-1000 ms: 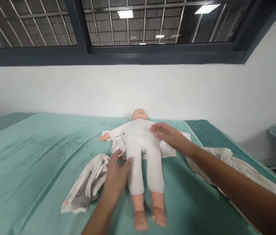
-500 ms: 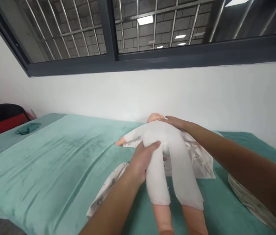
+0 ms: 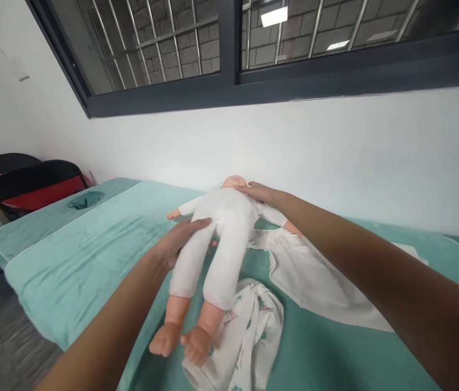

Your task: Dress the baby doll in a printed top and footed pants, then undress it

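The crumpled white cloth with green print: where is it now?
The cloth lies at the head view's bottom centre, on the green bedcover, just right of the feet of the white-bodied doll.

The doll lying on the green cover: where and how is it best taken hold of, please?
Probably hold the doll by its trunk, at hip and shoulder, one hand from each side. It lies stretched out with its arms spread, so both flanks can be reached; a limb alone would likely let the trunk hang. The left hand is at one hip, the right hand near the head.

White-bodied doll, teal cover
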Motion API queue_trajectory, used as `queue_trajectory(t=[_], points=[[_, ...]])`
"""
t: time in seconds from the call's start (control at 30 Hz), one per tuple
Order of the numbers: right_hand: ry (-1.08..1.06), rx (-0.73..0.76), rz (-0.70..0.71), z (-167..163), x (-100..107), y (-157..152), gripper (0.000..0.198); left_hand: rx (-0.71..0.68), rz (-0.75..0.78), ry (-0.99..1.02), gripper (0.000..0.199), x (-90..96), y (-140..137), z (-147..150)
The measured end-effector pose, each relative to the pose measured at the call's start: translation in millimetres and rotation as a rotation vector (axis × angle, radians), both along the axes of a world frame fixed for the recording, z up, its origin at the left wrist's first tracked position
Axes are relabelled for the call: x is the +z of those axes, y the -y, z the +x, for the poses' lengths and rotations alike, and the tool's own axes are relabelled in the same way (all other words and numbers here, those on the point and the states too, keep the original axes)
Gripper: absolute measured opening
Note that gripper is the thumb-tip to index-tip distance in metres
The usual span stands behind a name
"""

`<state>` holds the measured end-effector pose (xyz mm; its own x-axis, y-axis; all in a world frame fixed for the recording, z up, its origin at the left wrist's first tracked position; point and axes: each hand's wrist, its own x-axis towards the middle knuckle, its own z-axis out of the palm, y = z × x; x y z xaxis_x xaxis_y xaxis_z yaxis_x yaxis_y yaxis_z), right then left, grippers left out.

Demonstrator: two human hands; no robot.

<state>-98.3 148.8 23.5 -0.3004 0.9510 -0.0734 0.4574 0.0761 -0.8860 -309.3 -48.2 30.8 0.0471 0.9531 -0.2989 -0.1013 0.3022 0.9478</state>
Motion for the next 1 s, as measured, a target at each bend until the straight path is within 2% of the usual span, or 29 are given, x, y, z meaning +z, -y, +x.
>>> queue_trajectory(t=[0.13,0.23,0.43,0.53,0.63,0.7,0.73,0.77,0.8,0.87,0.9,0.93,1.0], points=[[-0.012,0.104,0.003,-39,-11,-13,0.068,0.025,-0.062,-0.025,0.051,-18.3,-12,-43],[-0.013,0.150,0.036,-59,-18,-20,0.064,0.030,-0.077,-0.040,0.052,-32.3,-20,-64],[-0.041,0.218,0.082,-71,-34,-27,0.064,0.053,-0.074,-0.091,0.062,-51.9,-22,-73],[0.144,0.179,0.074,-49,-45,-32,0.072,0.102,-0.059,-0.232,0.062,-48.4,-17,-69],[0.364,0.139,0.058,-1,-56,-31,0.066,0.289,-0.020,-0.612,0.062,-35.7,-6,-58],[0.482,0.111,0.064,41,-61,-23,0.063,0.431,0.145,-0.945,0.054,-27.9,10,-42],[0.542,0.102,0.071,64,-62,-17,0.062,0.441,0.250,-1.063,0.048,-26.0,20,-31],[0.595,0.094,0.075,86,-62,-8,0.060,0.384,0.351,-1.121,0.042,-26.1,33,-18],[0.636,0.088,0.090,107,-61,2,0.058,0.255,0.395,-1.112,0.039,-28.3,46,-4],[0.696,0.098,0.115,143,-56,25,0.052,-0.104,0.413,-1.107,0.041,-37.2,70,23],[0.718,0.108,0.130,157,-53,37,0.047,-0.239,0.434,-1.146,0.040,-42.4,80,35],[0.734,0.119,0.150,168,-48,51,0.043,-0.325,0.435,-1.193,0.037,-46.7,89,46],[0.752,0.135,0.208,182,-35,78,0.034,-0.383,0.487,-1.247,0.027,-49.8,99,64]])
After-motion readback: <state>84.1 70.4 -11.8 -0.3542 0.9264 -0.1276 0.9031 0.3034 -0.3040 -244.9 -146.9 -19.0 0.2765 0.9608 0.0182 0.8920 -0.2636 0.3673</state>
